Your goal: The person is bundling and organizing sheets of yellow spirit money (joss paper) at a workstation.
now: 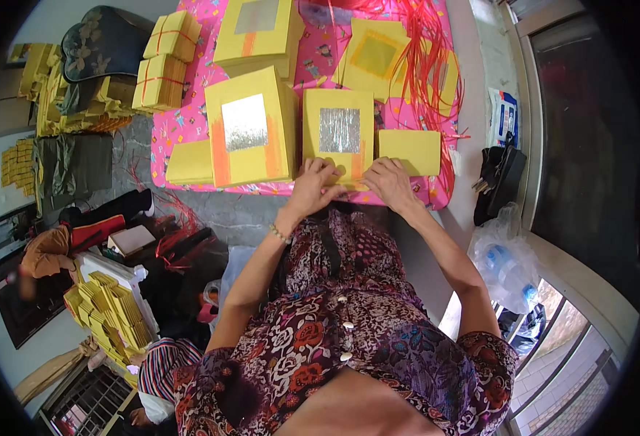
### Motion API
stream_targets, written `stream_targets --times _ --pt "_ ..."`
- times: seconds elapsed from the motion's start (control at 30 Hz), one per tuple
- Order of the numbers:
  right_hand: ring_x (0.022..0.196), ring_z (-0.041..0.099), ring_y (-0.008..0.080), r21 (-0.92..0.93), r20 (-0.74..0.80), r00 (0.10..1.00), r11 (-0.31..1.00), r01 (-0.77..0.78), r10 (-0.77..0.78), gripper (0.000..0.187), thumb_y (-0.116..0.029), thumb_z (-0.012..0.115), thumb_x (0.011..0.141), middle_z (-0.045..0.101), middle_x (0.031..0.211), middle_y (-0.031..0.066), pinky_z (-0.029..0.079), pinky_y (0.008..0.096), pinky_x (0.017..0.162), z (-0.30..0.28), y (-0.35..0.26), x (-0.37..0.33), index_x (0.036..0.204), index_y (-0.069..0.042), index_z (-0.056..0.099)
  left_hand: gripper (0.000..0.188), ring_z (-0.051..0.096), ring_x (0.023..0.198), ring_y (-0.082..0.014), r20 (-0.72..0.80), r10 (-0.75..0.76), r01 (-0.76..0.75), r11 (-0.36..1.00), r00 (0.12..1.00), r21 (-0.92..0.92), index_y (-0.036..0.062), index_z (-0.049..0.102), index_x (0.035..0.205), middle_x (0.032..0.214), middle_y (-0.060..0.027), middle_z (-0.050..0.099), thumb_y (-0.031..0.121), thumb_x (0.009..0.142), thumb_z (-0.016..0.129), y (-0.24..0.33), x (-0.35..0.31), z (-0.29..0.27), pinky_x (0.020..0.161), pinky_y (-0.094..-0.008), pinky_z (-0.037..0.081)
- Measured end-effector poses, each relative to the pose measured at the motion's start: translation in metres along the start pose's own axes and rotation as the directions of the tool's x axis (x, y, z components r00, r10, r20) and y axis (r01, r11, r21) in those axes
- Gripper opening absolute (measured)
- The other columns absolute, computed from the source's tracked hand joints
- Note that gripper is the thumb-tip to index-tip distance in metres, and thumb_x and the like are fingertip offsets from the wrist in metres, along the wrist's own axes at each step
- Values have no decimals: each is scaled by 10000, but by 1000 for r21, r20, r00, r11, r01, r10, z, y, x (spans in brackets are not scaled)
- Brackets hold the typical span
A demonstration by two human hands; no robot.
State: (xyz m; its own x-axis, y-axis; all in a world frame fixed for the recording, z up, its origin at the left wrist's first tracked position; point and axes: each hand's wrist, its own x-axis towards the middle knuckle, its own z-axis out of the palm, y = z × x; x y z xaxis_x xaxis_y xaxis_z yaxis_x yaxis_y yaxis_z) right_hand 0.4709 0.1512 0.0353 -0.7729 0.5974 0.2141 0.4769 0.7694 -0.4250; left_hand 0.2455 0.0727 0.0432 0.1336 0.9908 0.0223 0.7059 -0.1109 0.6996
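On the surface (185, 129), my left hand (314, 187) and right hand (389, 182) touch the middle stack (339, 132) at its near end — whether my grip is clamped, I can't tell. Squaring seems in hand; next calls for even pressure.

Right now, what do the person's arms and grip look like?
Both arms show below short, dark purple sleeves with a flower print. A beaded bracelet circles the left wrist. The left grip and right grip are gloveless.

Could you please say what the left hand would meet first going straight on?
Likely the silver-squared yellow paper stack directly ahead, which the left hand seems to touch; exact depth is unclear.
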Motion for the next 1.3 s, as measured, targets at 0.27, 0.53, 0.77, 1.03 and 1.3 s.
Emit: stream_targets --times 0.27,0.53,0.77,1.03,1.3 --pt "751 615 278 106 81 994 991 -85 76 176 -258 666 848 629 743 90 452 390 763 -25 20 29 835 -84 645 321 556 1038 -294 188 -217 148 934 958 324 56 577 1144 1132 -160 592 39 825 552 28 34 -15 878 -413 436" --pt "771 648 361 214 39 921 898 -386 387 250 -289 657 877 667 799 166 493 460 683 -51 48 84 917 -42 648 716 355 1297 -431 -235 169 -91 946 957 310 93 403 1417 1387 -207 408 76 763 695 48 34 -13 1066 -517 322" --pt "742 670 310 174 85 916 900 -400 391 261 -301 645 898 687 805 154 508 403 665 -34 82 121 978 -56 681 812 268 1373 -433 -155 100 -49 952 983 302 108 329 1473 1463 -236 309 193 773 731 22 57 2 1105 -525 268" --pt "944 611 312 -21 40 942 943 -332 333 249 -282 634 895 650 971 135 478 422 803 -9 98 134 992 -56 673 926 198 1414 -441 -30 -15 25 930 999 366 140 223 1523 1517 -270 218 251 765 744 1 73 15 1144 -540 197" --pt "1054 577 316 119 74 963 957 -265 258 305 -257 626 886 626 1063 115 444 475 900 16 88 163 1133 -78 625 865 225 1402 -435 -41 5 11 916 999 400 154 235 1523 1516 -264 229 311 814 705 -5 79 19 1137 -534 212"
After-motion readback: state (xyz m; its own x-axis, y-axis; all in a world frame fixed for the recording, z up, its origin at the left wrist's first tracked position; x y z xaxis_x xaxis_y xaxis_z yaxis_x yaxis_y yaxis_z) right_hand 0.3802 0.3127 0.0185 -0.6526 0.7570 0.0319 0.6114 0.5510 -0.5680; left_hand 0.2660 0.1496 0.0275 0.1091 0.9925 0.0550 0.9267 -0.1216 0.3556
